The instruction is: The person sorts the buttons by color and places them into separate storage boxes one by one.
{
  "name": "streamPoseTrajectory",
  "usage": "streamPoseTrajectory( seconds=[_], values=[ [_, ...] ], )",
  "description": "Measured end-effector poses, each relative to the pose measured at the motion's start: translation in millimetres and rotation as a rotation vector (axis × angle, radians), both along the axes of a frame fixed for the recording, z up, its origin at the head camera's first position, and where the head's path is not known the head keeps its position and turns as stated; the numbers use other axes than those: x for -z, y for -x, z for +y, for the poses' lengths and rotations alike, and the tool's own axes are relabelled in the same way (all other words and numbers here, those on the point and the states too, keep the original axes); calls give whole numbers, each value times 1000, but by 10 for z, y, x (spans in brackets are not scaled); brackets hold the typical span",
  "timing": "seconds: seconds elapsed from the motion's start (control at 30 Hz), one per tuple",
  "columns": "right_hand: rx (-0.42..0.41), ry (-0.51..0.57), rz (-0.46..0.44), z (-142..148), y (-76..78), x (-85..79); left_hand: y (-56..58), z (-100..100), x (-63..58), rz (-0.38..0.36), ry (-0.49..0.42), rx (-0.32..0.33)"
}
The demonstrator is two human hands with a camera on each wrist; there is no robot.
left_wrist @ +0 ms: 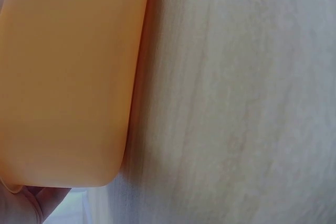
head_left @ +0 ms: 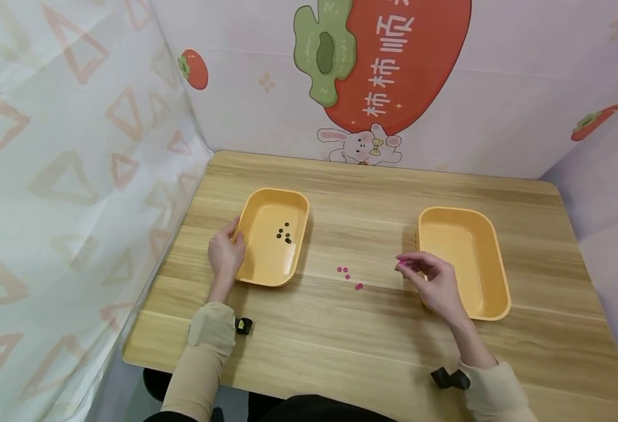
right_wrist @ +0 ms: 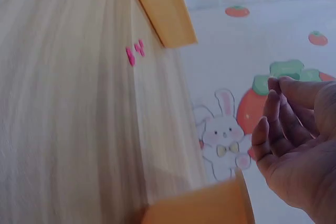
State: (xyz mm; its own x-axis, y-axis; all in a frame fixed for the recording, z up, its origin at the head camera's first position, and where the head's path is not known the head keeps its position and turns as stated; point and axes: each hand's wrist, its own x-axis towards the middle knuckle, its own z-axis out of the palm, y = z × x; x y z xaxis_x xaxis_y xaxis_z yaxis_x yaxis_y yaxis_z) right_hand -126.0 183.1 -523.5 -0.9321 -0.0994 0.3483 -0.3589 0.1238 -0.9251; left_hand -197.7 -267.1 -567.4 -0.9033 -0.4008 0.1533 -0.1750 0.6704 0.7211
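My left hand [head_left: 226,252] grips the left rim of a yellow-orange plastic tray [head_left: 244,275], thumb over the edge. In the left wrist view the wall of this tray [left_wrist: 68,87] fills the left side, with part of the hand [left_wrist: 21,205] at the bottom corner. Inside the tray lie several small dark round pieces [head_left: 280,231]. My right hand [head_left: 435,282] pinches a small pink disc [head_left: 402,262] between thumb and fingertips, held up beside a second tray. The right wrist view shows this hand [right_wrist: 299,135] with its other fingers loosely bent.
Several pink discs [head_left: 345,270] lie on the wooden table [head_left: 362,223] between the trays. The second yellow-orange tray [head_left: 499,275] stands at the right, partly behind the right hand. A printed cloth wall [head_left: 245,111] rises at the table's back edge.
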Motion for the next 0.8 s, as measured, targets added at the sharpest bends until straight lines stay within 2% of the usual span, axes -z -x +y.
streamPoseTrajectory(
  seconds=[0.13, 0.17, 0.27, 0.37, 0.5, 0.63, 0.8],
  values=[
    [50, 56, -16, 186, 63, -26, -41, 31, -76, -11, -11, 5],
    [70, 52, -26, 237, 81, -28, -68, 58, -131, -17, -23, 5],
    [131, 60, -61, 383, 139, -28, -90, 80, -173, -32, -10, 20],
    [174, 87, -78, 506, 195, -21, -97, 88, -185, -51, -6, 22],
    [191, 103, -90, 639, 257, 3, -101, 86, -185, -56, -2, 25],
    [214, 65, -129, 752, 285, 42, -101, 83, -184, -47, -6, 30],
    [314, -62, -204, 835, 297, 75, -95, 82, -196, -48, -11, 32]
  ],
)
